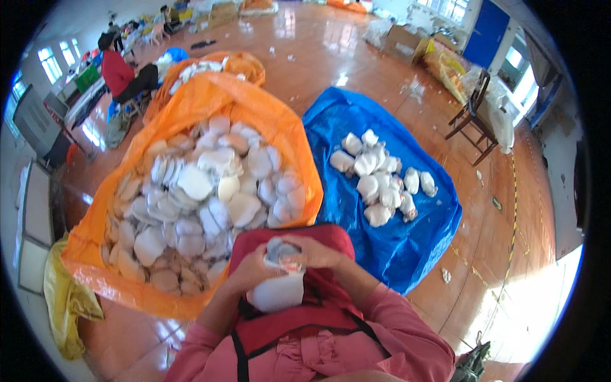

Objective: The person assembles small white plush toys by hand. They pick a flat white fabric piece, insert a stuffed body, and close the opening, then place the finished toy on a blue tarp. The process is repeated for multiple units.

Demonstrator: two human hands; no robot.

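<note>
Both my hands are at a white, rounded soft piece (278, 293) above my lap, which a red apron (331, 239) covers. The fingers of my left hand (253, 268) curl round its left side. My right hand (316, 253) grips its upper right edge, fingers bent inward. Between the hands shows a grey and whitish bit with a little orange-red; its detail is too small to make out. Ahead to the left, an orange sheet sack (210, 86) holds a heap of flat, rounded white pads (194, 181). On a blue sheet (420, 245) at the right lie several plump white bundles (375, 191).
A wooden chair (474, 118) stands at the right, beyond the blue sheet. Further off are cardboard boxes (402, 43) and yellow bags (445, 70). A person in red (118, 73) sits at the far left. A yellow sack (63, 299) lies at the near left.
</note>
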